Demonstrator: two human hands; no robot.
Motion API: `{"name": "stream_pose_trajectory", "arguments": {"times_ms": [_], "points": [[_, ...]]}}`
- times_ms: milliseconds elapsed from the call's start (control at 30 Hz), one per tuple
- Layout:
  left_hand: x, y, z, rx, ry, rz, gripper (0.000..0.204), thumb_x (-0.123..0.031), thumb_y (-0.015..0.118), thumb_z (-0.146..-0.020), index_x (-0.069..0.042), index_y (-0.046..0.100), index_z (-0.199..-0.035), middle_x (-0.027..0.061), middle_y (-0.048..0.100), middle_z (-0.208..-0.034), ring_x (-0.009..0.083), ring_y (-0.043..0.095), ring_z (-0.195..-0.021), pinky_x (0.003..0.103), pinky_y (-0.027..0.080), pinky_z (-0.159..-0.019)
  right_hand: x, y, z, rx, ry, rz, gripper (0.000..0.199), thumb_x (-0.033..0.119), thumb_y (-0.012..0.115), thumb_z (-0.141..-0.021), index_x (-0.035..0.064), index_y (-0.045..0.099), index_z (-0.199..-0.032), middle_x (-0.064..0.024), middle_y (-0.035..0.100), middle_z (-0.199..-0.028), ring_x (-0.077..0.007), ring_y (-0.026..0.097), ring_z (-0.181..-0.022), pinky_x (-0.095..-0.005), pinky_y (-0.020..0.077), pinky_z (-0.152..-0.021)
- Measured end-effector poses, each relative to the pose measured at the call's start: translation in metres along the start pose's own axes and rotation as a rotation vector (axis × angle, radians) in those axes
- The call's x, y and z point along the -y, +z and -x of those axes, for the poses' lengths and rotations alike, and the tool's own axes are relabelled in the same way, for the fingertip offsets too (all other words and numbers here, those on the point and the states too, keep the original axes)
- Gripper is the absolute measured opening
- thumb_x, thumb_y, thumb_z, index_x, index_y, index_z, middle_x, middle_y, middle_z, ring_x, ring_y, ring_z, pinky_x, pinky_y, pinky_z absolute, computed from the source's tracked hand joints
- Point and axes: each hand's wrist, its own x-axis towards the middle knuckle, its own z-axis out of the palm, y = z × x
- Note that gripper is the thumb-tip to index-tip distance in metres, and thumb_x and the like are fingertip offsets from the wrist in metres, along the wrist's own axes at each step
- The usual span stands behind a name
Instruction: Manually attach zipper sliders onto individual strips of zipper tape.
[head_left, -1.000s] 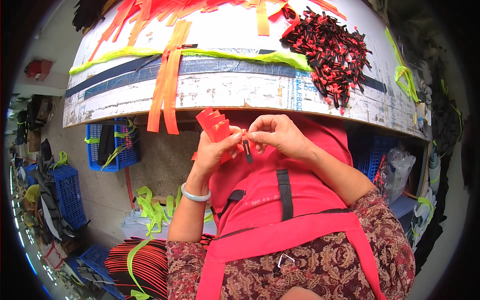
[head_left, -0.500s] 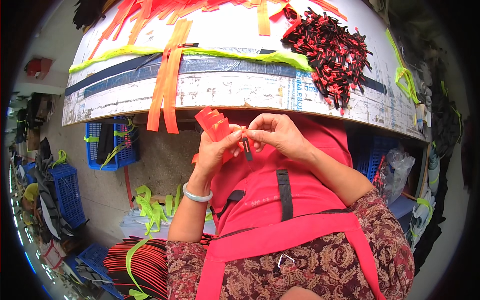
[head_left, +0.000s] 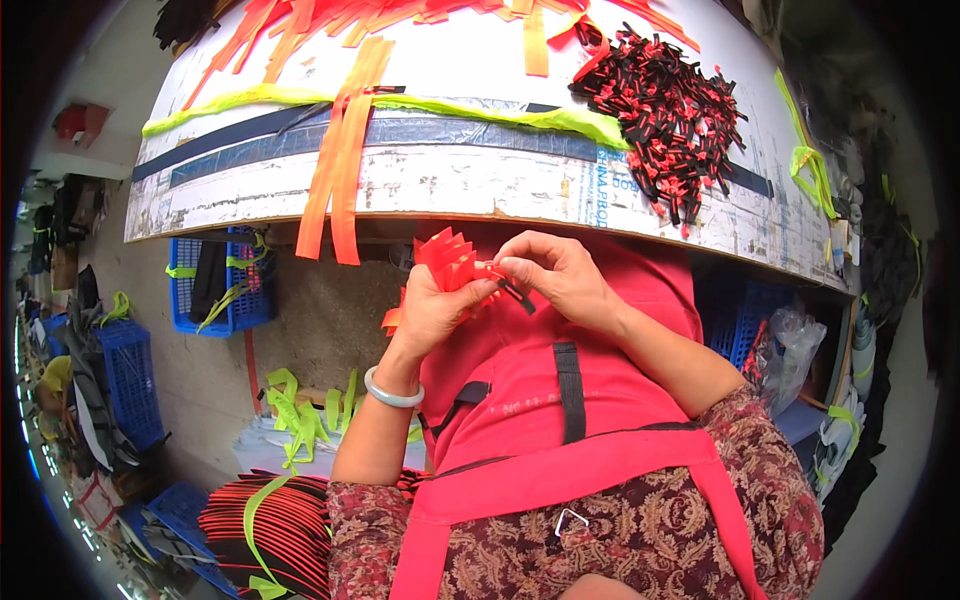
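Orange strips [head_left: 450, 258] are clasped by the curled left hand [head_left: 432, 306]. A black tab [head_left: 520, 297] lies at the right hand's [head_left: 568, 283] nearly closed fingertips; whether it is pinched cannot be told. Strips should be kept steady.

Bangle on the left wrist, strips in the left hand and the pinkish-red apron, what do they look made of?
Bangle: perhaps stone or glass, being pale, smooth and glossy. Orange-red strips in the left hand: likely synthetic ribbon, thin and flat with crisp corners; exact fibre unclear. Apron: matte fabric, as its soft creases suggest.
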Motion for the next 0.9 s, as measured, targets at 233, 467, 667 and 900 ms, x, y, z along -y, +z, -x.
{"name": "stream_pose_trajectory", "arguments": {"times_ms": [233, 467, 667, 900], "points": [[0.002, 0.010, 0.003, -0.075, 0.157, -0.144, 0.008, -0.001, 0.069, -0.085, -0.001, 0.067, -0.093, 0.0006, 0.065, -0.080, 0.0061, 0.058, -0.071, 0.022, 0.047, -0.062, 0.009, 0.005, 0.003, -0.015, -0.446, 0.390, 0.014, 0.010, 0.072, -0.084, 0.0019, 0.067, -0.095, -0.0066, 0.064, -0.088, -0.0142, 0.061, -0.076, -0.0259, 0.0484, -0.067], [0.006, 0.010, 0.002, -0.107, 0.236, -0.062, 0.008, 0.001, 0.068, -0.086, 0.001, 0.066, -0.093, 0.0027, 0.066, -0.084, 0.0083, 0.059, -0.075, 0.024, 0.049, -0.066, 0.009, 0.008, 0.006, -0.050, -0.465, 0.329, 0.018, 0.004, 0.073, -0.080, 0.0017, 0.067, -0.097, -0.0092, 0.065, -0.092, -0.0192, 0.063, -0.086, -0.0293, 0.0507, -0.077], [-0.001, 0.007, 0.006, -0.075, 0.264, -0.282, 0.009, 0.003, 0.069, -0.082, 0.001, 0.065, -0.090, 0.0059, 0.064, -0.082, 0.0135, 0.061, -0.075, 0.026, 0.049, -0.066, 0.016, 0.007, 0.004, -0.061, -0.607, 0.603, 0.018, 0.012, 0.074, -0.078, 0.0081, 0.067, -0.094, -0.0063, 0.064, -0.083, -0.0227, 0.061, -0.077, -0.0329, 0.0470, -0.070], [0.001, 0.010, 0.007, -0.066, 0.289, -0.235, 0.009, 0.003, 0.068, -0.081, 0.000, 0.067, -0.090, 0.0060, 0.060, -0.080, 0.0141, 0.058, -0.071, 0.026, 0.046, -0.063, 0.015, 0.010, 0.007, -0.055, -0.619, 0.568, 0.022, 0.004, 0.076, -0.074, 0.0041, 0.067, -0.094, -0.0091, 0.065, -0.086, -0.0243, 0.063, -0.081, -0.0332, 0.0512, -0.071]]}}
